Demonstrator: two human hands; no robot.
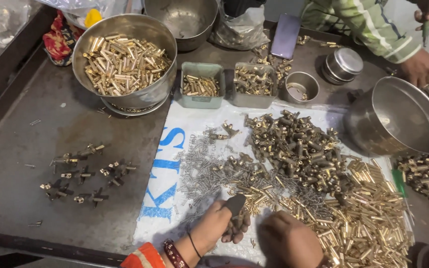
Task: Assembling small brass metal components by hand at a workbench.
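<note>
1. Brass parts [294,149]: heaped on white sheet [184,129], twelve o'clock from both hands.
2. Left hand [219,223]: curled round dark piece [234,204], at six o'clock.
3. Right hand [289,240]: knuckles up, grip hidden; cannot tell.
4. Steel bowl [125,59]: at ten o'clock, full of brass tubes.

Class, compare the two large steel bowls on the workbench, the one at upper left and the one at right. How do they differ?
The upper-left bowl stands upright; the right bowl is tipped on its side. The upper-left bowl is heaped with brass tubes; the right bowl looks empty. The upper-left bowl rests on a steel plate; the right bowl lies on the bench. Both are round, shiny steel.
</note>
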